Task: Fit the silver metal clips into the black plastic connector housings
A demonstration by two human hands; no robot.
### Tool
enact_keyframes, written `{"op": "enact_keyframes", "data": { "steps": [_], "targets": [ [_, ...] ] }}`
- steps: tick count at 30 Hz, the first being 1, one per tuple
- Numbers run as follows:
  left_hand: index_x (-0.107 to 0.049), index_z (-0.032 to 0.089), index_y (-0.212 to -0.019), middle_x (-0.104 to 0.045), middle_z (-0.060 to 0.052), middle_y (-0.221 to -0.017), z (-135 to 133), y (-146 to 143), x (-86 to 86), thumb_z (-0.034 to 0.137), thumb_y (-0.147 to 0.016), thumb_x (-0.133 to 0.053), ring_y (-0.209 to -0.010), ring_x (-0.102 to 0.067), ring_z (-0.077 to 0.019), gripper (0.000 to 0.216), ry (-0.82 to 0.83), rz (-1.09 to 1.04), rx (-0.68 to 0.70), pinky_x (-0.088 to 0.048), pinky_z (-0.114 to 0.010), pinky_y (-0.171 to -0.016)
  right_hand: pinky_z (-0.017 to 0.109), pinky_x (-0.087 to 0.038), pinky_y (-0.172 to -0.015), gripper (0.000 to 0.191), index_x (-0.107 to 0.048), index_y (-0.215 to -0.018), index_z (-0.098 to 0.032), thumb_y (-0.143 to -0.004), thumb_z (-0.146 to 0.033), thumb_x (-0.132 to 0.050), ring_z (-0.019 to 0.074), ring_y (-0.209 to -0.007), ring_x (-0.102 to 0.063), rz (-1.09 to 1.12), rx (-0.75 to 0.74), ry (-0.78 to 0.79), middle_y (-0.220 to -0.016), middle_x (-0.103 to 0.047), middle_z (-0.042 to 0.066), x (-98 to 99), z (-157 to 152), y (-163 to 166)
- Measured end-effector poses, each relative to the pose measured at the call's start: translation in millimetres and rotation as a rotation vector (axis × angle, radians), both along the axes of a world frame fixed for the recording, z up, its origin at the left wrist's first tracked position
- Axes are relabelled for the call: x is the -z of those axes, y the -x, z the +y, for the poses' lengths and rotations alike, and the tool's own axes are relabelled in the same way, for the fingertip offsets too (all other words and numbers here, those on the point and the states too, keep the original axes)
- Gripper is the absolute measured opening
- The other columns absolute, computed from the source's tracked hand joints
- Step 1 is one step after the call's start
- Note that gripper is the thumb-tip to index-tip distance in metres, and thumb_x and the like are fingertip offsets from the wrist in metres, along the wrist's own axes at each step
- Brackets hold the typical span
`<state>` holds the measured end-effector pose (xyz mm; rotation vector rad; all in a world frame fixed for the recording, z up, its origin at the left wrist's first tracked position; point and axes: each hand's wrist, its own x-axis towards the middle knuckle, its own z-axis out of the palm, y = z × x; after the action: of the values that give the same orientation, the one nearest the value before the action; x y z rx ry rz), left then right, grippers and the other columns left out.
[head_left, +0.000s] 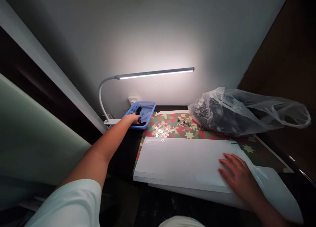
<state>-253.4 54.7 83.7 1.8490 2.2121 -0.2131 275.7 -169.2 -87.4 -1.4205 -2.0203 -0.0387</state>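
Note:
My left hand (135, 118) reaches into a shallow blue plastic basket (151, 113) at the back left. Its fingers are closed on a dark black object (138, 110) whose kind I cannot make out; part of it is hidden by the hand. My right hand (233, 169) is open, fingers spread, at the right side of a large white sheet (182, 157). Beyond the sheet lie a heap of small shiny pale pieces (163, 130) and a scatter of small dark pieces (185, 123), both on a patterned mat (176, 116).
A white lamp (155, 72) arches over the table from a clamp at the left. A translucent plastic bag (222, 113) with dark contents lies at the back right. Behind the basket is a wall socket (133, 99). Clear plastic film (276, 184) lies at the right.

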Motion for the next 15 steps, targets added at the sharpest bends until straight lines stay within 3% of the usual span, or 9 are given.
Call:
{"op": "enact_keyframes", "data": {
  "steps": [4,9,12,15],
  "targets": [
    [-0.068,0.016,-0.12,-0.062,-0.02,-0.118,3.6,6.0,6.7,0.055,-0.066,-0.073,-0.115,-0.057,-0.039,0.067,-0.051,-0.04,0.08,-0.041,-0.044,-0.1,0.056,-0.053,-0.099,0.04,-0.074,-0.109,-0.021,-0.093,-0.052,-0.053,0.0349,-0.126,-0.056,-0.001,0.018,0.015,-0.13,-0.065,0.012,-3.4,-1.8,3.5],
    [-0.066,0.014,-0.105,-0.067,-0.015,-0.108,5.2,6.8,5.8,0.052,-0.069,-0.07,-0.105,-0.06,-0.0335,0.052,-0.169,-0.095,0.113,-0.045,-0.038,-0.092,0.054,-0.05,-0.101,0.038,-0.072,-0.109,-0.019,-0.094,-0.048,-0.053,0.0331,-0.124,-0.055,0.025,0.031,0.021,-0.129,-0.065,0.014,-10.9,-1.5,8.1],
    [-0.061,0.013,-0.108,-0.065,-0.015,-0.114,13.7,4.6,-8.7,0.05,-0.077,-0.062,-0.107,-0.059,-0.03,0.048,-0.289,-0.136,0.101,-0.046,-0.034,-0.089,0.051,-0.05,-0.102,0.035,-0.072,-0.11,-0.019,-0.094,-0.045,-0.055,0.0313,-0.123,-0.057,0.038,0.033,0.033,-0.127,-0.065,0.013,-14.7,-0.1,11.1],
    [-0.055,0.013,-0.115,-0.065,-0.013,-0.114,18.1,-6.2,-34.1,0.046,-0.084,-0.053,-0.106,-0.058,-0.0267,0.045,-0.419,-0.209,0.071,-0.046,-0.033,-0.088,0.05,-0.051,-0.102,0.033,-0.071,-0.111,-0.019,-0.093,-0.042,-0.055,0.0301,-0.121,-0.059,0.042,0.042,0.081,-0.128,-0.065,0.013,-15.1,0.9,9.0]
  ]
}}
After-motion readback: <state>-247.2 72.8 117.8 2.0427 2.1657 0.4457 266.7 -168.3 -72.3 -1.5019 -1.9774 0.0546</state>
